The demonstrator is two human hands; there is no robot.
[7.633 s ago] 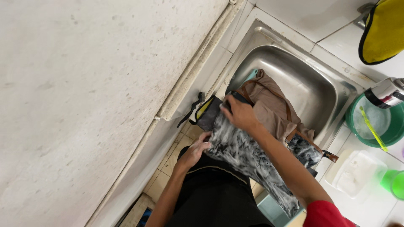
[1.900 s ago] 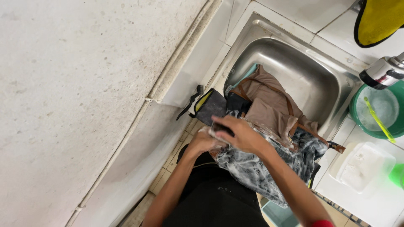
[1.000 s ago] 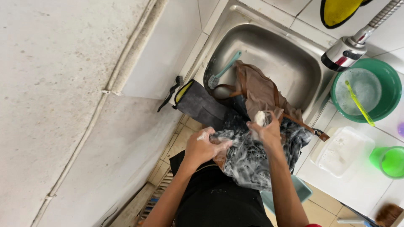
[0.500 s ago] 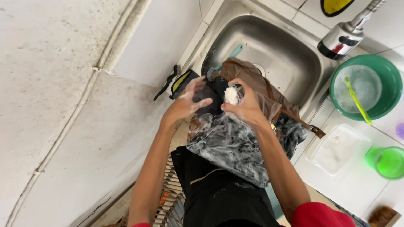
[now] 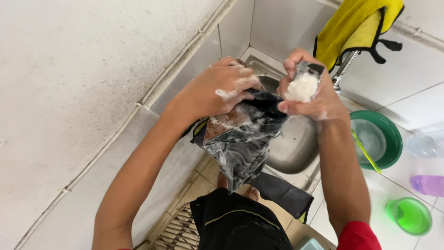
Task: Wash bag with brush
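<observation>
Hand-washing of a garment above the stainless steel sink basin point(image 5: 296, 146), the landmark for all positions here. The person's left hand point(image 5: 217, 92), its knuckles streaked with white foam, is closed in a fist on the upper edge of a dark grey and black mottled wet cloth point(image 5: 240, 143), which hangs just above the near rim of the sink and drips with suds. The right hand point(image 5: 307, 92), raised over the far side of the sink, has its fingers point(image 5: 296, 62) curled and pressed together round a bunched end of the same cloth, capped with a lump of white lather point(image 5: 301, 88).

The step in hand appears to be the soaping and scrubbing stage: the fabric looks fully lathered but not rinsed. The next move would probably call for bringing the two gripped parts together and rubbing them, with both grips kept firm, since soapy cloth slips easily.

To the right of the sink stands a round green plastic basin point(image 5: 377, 139); behind the sink a yellow cloth with black trim point(image 5: 356, 30) hangs over the tap.
</observation>
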